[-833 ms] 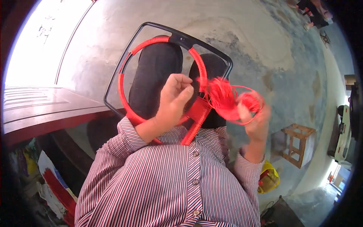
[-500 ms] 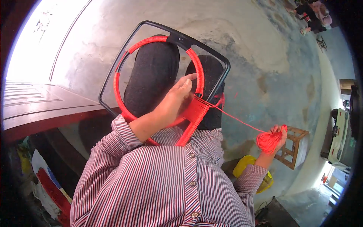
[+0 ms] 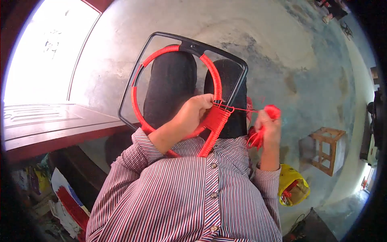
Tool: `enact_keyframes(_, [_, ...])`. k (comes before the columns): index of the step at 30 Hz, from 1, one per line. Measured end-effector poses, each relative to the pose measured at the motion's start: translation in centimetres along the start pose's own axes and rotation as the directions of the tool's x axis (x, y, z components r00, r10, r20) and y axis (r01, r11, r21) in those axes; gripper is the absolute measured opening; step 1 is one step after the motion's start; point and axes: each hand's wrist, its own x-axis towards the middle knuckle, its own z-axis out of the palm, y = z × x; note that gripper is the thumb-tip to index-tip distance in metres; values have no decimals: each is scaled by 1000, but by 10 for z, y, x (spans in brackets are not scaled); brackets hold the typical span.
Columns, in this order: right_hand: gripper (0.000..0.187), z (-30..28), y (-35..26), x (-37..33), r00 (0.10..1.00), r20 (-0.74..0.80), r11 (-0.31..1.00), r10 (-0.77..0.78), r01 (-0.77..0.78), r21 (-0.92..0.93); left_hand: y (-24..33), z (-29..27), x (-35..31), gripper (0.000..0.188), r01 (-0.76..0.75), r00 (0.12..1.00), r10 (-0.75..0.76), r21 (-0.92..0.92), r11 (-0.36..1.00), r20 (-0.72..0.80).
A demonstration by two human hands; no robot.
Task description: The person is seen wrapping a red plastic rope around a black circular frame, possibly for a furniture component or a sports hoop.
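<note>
Left fingers (image 3: 207, 98) at frame rim (image 3: 216, 77), right fingers (image 3: 263, 117) gripping cord (image 3: 273, 111), floor (image 3: 278, 60) alongside

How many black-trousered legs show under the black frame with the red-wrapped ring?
2: left leg, seen through the red-wrapped ring; right leg, partly behind the ring's right side. Both are partly covered.

Here are the two dark-trousered thighs (image 3: 171, 80), side by side, and right across them lies the black frame (image 3: 189, 46) with its red-wrapped ring (image 3: 216, 76)! Below spreads the grey, blotchy floor (image 3: 278, 52); out to the right a wooden stool (image 3: 333, 155) stands on it, and near that a yellow container (image 3: 289, 174), apparently resting there too, though the view bends here.
</note>
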Motion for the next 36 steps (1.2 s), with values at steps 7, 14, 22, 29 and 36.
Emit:
enact_keyframes(7, [23, -17, 10, -29, 1000, -22, 998, 18, -17, 63, 1, -7, 9, 42, 2, 1000, -2, -30, 1000, -8])
enact_keyframes(14, [15, -14, 43, -38, 990, -57, 984, 130, -136, -112, -5, -21, 13, 44, 20, 999, -16, -68, 997, 50])
enact_keyframes(22, [26, 10, -29, 18, 937, 195, 832, -291, 348, -431, -10, -16, 14, 43, -4, 993, 13, 80, 997, -117])
enact_keyframes(29, [40, 97, -51, 27, 425, 703, -42, -571, 839, -542, -9, -2, 0, 34, -402, 845, 520, 492, 772, -125])
enact_keyframes(36, [34, 45, -17, 28, 718, 432, 381, -545, 672, -635, -8, -5, 1, 20, -141, 945, 187, 183, 973, -269])
